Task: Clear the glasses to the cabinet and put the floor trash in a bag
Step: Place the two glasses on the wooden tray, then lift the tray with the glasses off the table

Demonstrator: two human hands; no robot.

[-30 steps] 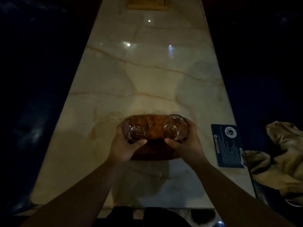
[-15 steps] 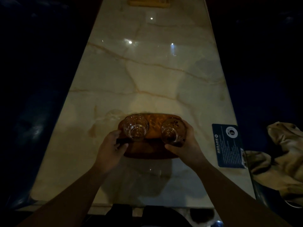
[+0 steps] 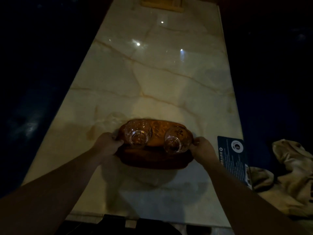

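Two clear glasses stand on an oval brown wooden tray [image 3: 157, 159] near the front of a marble table [image 3: 152, 78]. The left glass [image 3: 138, 134] sits at the tray's left, the right glass [image 3: 175, 139] at its right. My left hand [image 3: 107, 145] grips the tray's left end and my right hand [image 3: 202, 149] grips its right end. The tray appears slightly raised, casting a shadow on the marble beneath it.
A dark printed card [image 3: 234, 158] lies at the table's right edge. A crumpled beige cloth [image 3: 293, 173] lies on the dark seat to the right. A wooden holder [image 3: 162, 4] stands at the table's far end. Dark seating flanks both sides.
Both hands let go of the glasses, which now stand on the tray, and moved outward to grip the tray's two ends.
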